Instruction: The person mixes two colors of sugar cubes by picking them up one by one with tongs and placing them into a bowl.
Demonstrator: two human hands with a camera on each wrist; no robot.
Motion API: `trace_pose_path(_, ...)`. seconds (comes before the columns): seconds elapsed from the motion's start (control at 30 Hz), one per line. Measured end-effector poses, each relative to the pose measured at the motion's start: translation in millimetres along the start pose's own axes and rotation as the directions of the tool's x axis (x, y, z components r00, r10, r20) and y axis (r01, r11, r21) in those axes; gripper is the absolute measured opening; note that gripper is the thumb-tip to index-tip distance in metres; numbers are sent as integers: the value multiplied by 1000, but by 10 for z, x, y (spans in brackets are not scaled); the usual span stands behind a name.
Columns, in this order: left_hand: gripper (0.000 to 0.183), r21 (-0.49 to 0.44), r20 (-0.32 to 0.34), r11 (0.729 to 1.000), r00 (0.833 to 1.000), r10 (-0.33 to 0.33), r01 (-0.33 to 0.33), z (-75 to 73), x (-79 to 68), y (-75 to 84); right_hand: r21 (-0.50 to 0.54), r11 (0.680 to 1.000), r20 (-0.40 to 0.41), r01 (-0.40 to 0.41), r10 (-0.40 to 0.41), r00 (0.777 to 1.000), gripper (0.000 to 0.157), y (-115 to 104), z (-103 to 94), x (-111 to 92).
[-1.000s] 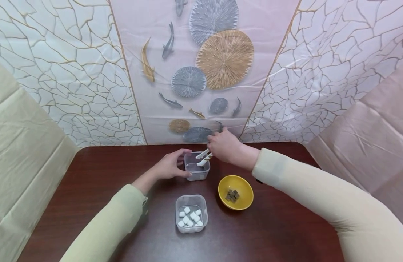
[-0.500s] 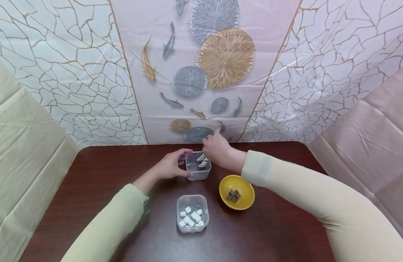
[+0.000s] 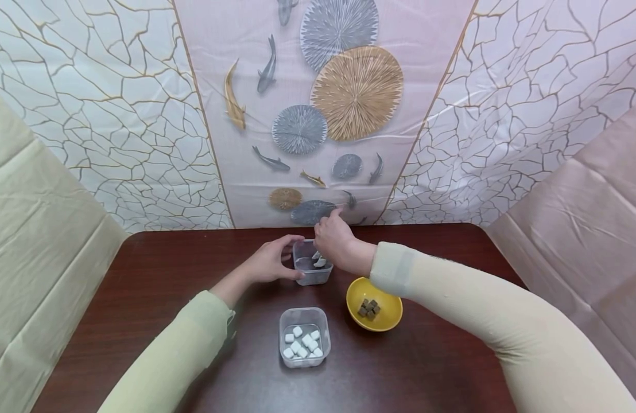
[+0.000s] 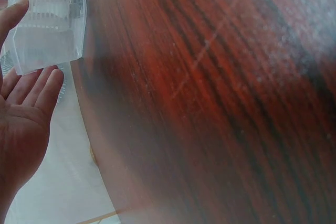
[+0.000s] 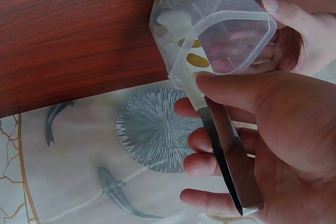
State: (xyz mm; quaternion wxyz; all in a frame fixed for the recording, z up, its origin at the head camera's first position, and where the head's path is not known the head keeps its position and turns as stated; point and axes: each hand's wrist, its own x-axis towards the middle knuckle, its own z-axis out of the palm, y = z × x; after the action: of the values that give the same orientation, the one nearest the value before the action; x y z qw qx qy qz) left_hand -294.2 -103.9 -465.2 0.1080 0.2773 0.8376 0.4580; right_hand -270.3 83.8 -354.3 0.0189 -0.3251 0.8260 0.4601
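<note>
At the far side of the table, a clear plastic container point(image 3: 314, 278) stands between my hands. My left hand point(image 3: 268, 262) holds it from the left, thumb at its near corner and fingers at the far one. In the right wrist view, my right hand point(image 5: 252, 129) grips tongs point(image 5: 197, 61) with a metal handle and white ends. Those ends reach down inside the container. What lies between the tong tips is hidden by plastic and blur. Nearer my right forearm sits a yellow bowl point(image 3: 391, 299) holding several brown cubes point(image 3: 369, 308).
A second clear container point(image 3: 283, 324) with several white cubes point(image 3: 306, 341) stands nearer me, left of the bowl. The dark wooden table point(image 3: 158, 275) ends at a patterned cloth backdrop point(image 3: 297, 183). My right sleeve point(image 3: 426, 275) passes close behind the bowl.
My right hand has moved left and slightly down over the container, and the tong ends sit lower in it. The left hand stays put on the container.
</note>
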Motion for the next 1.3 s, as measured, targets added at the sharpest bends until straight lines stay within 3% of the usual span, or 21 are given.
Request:
trace_pose_path(0.23, 85, -3, 2, 1000, 1000, -2, 2, -7, -10, 6, 5, 1000, 2, 8, -8, 1000, 33, 1, 8, 20)
trace_pose_path(0.57, 86, -8, 7, 1000, 1000, -12, 12, 16, 7, 16, 71, 997, -129, 13, -3, 992, 24, 112, 89, -122)
trace_pose_path(0.77, 86, 1, -5, 1000, 1000, -19, 19, 12, -1, 14, 146, 989, -251, -9, 45, 967, 19, 224, 120, -271)
trace_pose_path(1.1, 86, 2, -6, 1000, 1000, -6, 6, 3, -13, 30, 224, 974, -389, 26, 65, 919, 11, 424, 225, -559)
trace_pose_path(1.3, 87, 11, -6, 1000, 1000, 0, 0, 9, -5, 25, 241, 968, -471, 68, 55, 881, 16, 543, 310, -713)
